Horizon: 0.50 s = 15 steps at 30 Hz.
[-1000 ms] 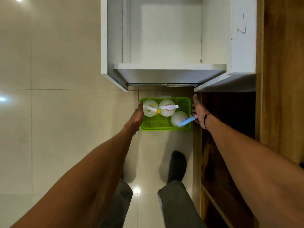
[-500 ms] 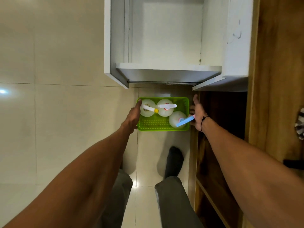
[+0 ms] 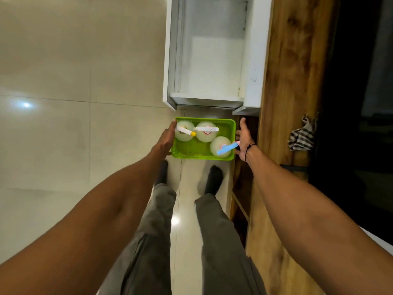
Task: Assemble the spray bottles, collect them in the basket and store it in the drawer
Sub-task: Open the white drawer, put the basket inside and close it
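A green plastic basket [image 3: 192, 150] hangs between my hands, low above the tiled floor. Three white spray bottles stand upright in it: one with a yellow-tipped head [image 3: 184, 131] at the left, one with a white head [image 3: 206, 130] in the middle, one with a blue head [image 3: 221, 146] at the right. My left hand [image 3: 167, 138] presses the basket's left wall. My right hand [image 3: 244, 138] grips its right wall. An open white drawer [image 3: 212, 67], empty inside, juts out just beyond the basket.
A wooden cabinet side [image 3: 285, 103] runs along the right, with lower shelves [image 3: 240, 201] beside my right leg. A striped cloth [image 3: 302, 135] lies on the wood. My two feet [image 3: 213, 179] stand on the glossy floor below the basket.
The view has swung so the drawer and basket sit further right. The basket, still held in both hands, stays just below the drawer's front edge.
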Motion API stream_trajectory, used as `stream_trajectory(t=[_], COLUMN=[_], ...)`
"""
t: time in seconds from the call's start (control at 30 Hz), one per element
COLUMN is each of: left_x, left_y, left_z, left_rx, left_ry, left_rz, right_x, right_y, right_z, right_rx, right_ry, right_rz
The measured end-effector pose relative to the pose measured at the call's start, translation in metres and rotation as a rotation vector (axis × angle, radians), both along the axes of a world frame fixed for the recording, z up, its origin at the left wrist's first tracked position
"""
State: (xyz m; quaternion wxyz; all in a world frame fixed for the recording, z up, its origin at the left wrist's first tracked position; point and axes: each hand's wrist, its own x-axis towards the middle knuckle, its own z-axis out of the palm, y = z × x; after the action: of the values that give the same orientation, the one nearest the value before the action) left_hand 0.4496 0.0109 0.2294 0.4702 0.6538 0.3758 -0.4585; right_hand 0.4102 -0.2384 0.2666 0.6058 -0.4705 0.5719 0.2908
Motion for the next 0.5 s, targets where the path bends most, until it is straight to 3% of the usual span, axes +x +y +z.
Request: stream_trajectory(t=[0.27, 0.5], left_x=[0.034, 0.108], left_y=[-0.009, -0.032], left_z=[0.117, 0.138], left_rx=[-0.012, -0.046], left_ry=[-0.086, -0.185], left_rz=[0.015, 0.009], right_x=[0.031, 0.099], right_y=[-0.018, -0.039], right_z=[0.088, 0.112], right_rx=[0.009, 0.006], right_ry=[-0.138, -0.228], right_rz=[0.035, 0.015])
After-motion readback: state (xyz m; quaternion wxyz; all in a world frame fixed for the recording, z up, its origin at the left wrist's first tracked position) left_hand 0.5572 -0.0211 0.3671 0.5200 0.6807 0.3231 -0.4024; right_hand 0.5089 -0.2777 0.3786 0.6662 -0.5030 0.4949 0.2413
